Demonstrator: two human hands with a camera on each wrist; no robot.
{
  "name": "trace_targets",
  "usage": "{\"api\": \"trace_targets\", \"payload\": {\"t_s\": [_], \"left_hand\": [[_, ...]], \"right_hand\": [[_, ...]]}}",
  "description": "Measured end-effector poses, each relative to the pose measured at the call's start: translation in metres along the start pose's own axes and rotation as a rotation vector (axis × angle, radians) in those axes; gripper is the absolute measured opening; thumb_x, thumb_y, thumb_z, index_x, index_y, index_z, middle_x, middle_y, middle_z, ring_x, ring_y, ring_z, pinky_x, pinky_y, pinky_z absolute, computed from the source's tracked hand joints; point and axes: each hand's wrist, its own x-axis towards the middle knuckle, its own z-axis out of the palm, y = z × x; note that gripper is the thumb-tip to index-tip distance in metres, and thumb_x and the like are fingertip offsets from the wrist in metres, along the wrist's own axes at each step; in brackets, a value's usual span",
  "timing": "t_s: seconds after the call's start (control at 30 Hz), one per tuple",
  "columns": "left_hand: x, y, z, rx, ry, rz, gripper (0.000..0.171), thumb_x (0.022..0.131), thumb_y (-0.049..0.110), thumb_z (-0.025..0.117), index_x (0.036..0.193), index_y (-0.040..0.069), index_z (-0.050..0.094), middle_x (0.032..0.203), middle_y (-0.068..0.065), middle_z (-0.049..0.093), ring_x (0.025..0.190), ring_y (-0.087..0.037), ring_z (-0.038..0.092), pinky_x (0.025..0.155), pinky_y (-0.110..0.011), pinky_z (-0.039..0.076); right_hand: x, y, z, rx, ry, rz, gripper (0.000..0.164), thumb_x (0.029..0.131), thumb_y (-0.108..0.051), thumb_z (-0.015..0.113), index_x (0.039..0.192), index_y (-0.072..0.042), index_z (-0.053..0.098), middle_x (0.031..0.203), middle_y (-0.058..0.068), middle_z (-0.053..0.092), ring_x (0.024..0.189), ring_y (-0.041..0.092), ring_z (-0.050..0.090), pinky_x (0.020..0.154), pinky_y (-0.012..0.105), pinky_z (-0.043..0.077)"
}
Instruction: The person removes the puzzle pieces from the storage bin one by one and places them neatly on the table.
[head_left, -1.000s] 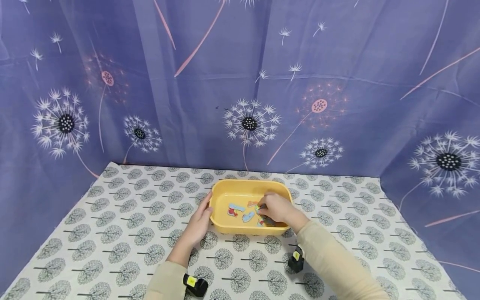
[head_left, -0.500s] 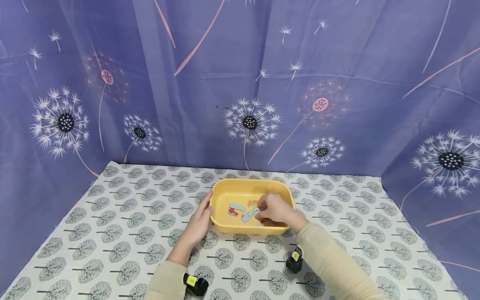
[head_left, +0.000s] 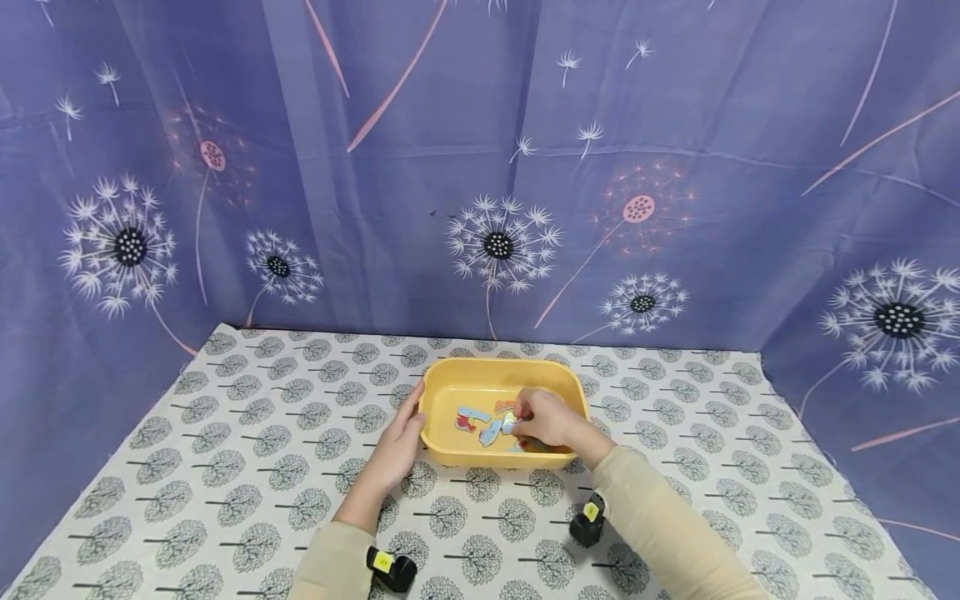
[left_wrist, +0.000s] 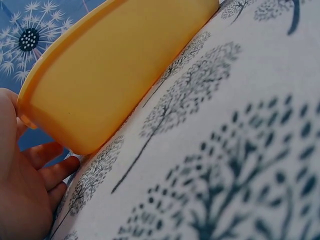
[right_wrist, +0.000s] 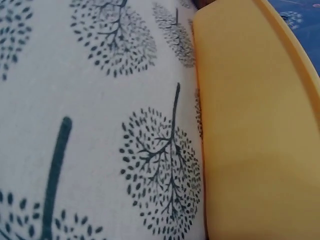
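Observation:
A yellow plastic tub [head_left: 468, 375] with rounded corners stands on the cloth, holding several small flat printed pieces. My left hand [head_left: 397, 442] holds the tub at its left end; the left wrist view shows its fingers [left_wrist: 52, 172] around the end wall. My right hand [head_left: 551, 418] is inside, at the right half, pinching a light-blue and yellow flat piece [head_left: 509, 422]. Beside that piece lies a light-blue piece [head_left: 491, 432]. A blue-and-red piece [head_left: 467, 422] sits further left, an orange one [head_left: 504, 406] behind. The right hand hides part of the tub's floor.
White cloth [head_left: 300, 492] printed with grey trees covers the table. A purple-blue dandelion curtain [head_left: 390, 217] hangs behind and at both sides. In the right wrist view, the tub's outer wall [right_wrist: 255, 125] fills the right side.
The right hand has shifted slightly left inside the tub, bringing its pinched piece up beside the light-blue piece, which has turned a little. The left hand stays at the tub's end.

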Motion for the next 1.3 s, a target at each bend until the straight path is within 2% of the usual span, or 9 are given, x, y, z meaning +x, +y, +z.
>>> {"api": "trace_targets", "payload": {"t_s": [0.2,0.47,0.63,0.77,1.13,1.3], "left_hand": [[0.000,0.000,0.002,-0.008,-0.005,-0.006,0.052,0.103,0.030,0.032,0.152,0.033,0.016,0.159,0.000,0.019,0.142,-0.034,0.025,0.114,-0.059,0.019],[0.001,0.000,0.003,-0.009,-0.002,-0.003,0.051,0.103,0.030,0.033,0.151,0.034,0.017,0.158,-0.001,0.020,0.142,-0.033,0.025,0.114,-0.059,0.018],[0.000,-0.001,0.002,-0.001,-0.004,-0.004,0.052,0.103,0.030,0.032,0.152,0.033,0.016,0.159,0.001,0.018,0.143,-0.034,0.024,0.114,-0.060,0.018],[0.000,-0.001,0.001,-0.002,-0.005,-0.003,0.052,0.103,0.030,0.032,0.152,0.033,0.015,0.159,0.000,0.017,0.143,-0.034,0.024,0.114,-0.060,0.018],[0.000,0.000,0.000,-0.002,-0.004,0.008,0.052,0.103,0.027,0.032,0.152,0.033,0.015,0.159,-0.001,0.016,0.143,-0.035,0.021,0.114,-0.060,0.016],[0.000,0.000,0.000,-0.011,-0.006,-0.004,0.051,0.103,0.028,0.032,0.151,0.037,0.015,0.159,-0.001,0.017,0.143,-0.034,0.022,0.114,-0.059,0.016]], "right_hand": [[-0.002,0.007,-0.003,0.133,0.024,-0.035,0.007,0.083,-0.006,0.068,0.087,-0.002,0.062,0.077,0.003,0.062,0.068,0.010,0.054,0.062,0.020,0.048],[-0.008,0.006,-0.013,0.395,0.037,0.013,0.015,0.085,-0.002,0.062,0.097,0.007,0.060,0.083,0.013,0.063,0.062,0.014,0.063,0.050,0.021,0.051],[-0.016,0.005,-0.021,0.486,0.072,0.011,0.019,0.087,-0.004,0.061,0.101,0.008,0.059,0.088,0.016,0.063,0.063,0.016,0.062,0.056,0.027,0.057],[-0.023,0.007,-0.028,0.559,0.093,0.021,0.024,0.087,-0.005,0.061,0.106,0.009,0.059,0.093,0.018,0.064,0.072,0.018,0.064,0.063,0.030,0.059],[-0.042,0.020,-0.041,0.727,0.158,0.006,0.037,0.088,-0.003,0.059,0.120,0.014,0.051,0.110,0.024,0.061,0.084,0.014,0.066,0.075,0.032,0.060],[-0.049,0.023,-0.044,0.802,0.196,0.050,0.042,0.088,-0.003,0.059,0.125,0.014,0.048,0.115,0.024,0.060,0.085,0.012,0.067,0.080,0.033,0.058]]}}
